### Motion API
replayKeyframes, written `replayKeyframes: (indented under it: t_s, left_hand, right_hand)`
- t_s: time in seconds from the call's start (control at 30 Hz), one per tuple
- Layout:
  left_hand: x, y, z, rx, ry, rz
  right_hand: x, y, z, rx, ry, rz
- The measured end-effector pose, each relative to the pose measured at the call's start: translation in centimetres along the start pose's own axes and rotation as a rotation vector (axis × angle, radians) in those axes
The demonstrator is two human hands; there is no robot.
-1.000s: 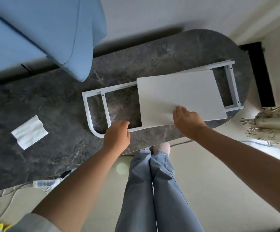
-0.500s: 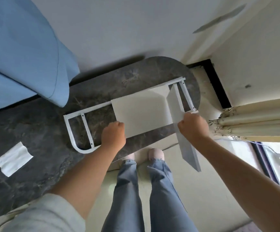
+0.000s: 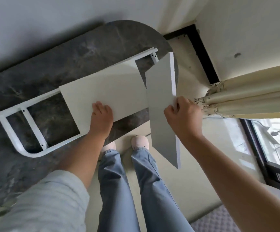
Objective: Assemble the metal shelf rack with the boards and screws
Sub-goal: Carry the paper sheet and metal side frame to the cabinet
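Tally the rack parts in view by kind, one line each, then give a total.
Boards: 2, one flat board under the left hand, one tilted board gripped by the right hand
Metal frames: 1, the white frame on the table
Screws: 0 visible
Total: 3

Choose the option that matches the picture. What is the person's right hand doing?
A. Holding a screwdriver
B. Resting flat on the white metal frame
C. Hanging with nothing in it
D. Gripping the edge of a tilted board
D: the right hand grips the edge of the raised, tilted board.
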State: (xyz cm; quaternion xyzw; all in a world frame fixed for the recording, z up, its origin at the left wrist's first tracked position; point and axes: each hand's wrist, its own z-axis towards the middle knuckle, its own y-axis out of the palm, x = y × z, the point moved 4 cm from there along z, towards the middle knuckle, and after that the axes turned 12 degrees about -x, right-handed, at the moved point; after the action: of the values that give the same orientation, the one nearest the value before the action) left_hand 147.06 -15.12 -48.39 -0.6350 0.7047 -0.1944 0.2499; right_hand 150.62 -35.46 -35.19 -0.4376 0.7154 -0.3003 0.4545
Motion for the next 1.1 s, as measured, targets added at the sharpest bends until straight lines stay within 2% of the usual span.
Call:
replayKeyframes:
  t_s: [0.1, 0.2, 0.23, 0.33, 0.5, 0.57, 0.63, 0.73, 0.83, 0.97, 1.1]
  left_hand:
    - [0.7, 0.0, -0.2, -0.038, 0.022, 0.026]
    - [0.6, -2.0, -1.4, -0.055, -0.014, 0.206]
    - [0.7, -2.2, -1.8, -0.107, -0.009, 0.167]
    - [0.6, -2.2, -2.6, -0.077, -0.028, 0.015]
    - [-1.2, -5.1, -6.8, -0.084, -0.063, -0.005]
    - [-2.8, -6.7, -9.2, -0.084, -0.133, -0.042]
    - [-5.0, -7.7, -11.6, -0.046, -0.249, -0.179]
    - [-8.8, -8.0, -15.6, 0.068, -0.436, -0.562]
    - [-11.0, -6.0, -19.8, 0.131, -0.536, -0.938]
    - [-12.1, -1.3, -25.6, 0.156, -0.611, -1.146]
    - [-12.7, 4.8, -32.0, 0.207, -0.665, -1.209]
  right_hand:
    - [-0.8, -0.4, 0.0, 0.051, -0.129, 0.033]
    - [-1.5, -1.3, 0.2, 0.059, -0.184, 0.054]
    - [-1.7, -1.8, 0.4, 0.055, -0.204, 0.051]
    - [-3.2, -3.8, 1.2, 0.04, -0.25, 0.008]
    - [-7.3, -6.3, 1.8, -0.075, -0.272, -0.105]
    - [-9.1, -6.9, 1.7, -0.125, -0.32, -0.133]
    - [-10.8, -7.2, 1.3, -0.154, -0.368, -0.16]
    - [-13.3, -7.3, -0.2, -0.178, -0.428, -0.19]
    - [-15.9, -6.4, -2.4, -0.237, -0.471, -0.21]
    - [-18.9, -3.1, -6.6, -0.382, -0.527, -0.256]
    - [-21.7, 1.2, -13.7, -0.522, -0.598, -0.391]
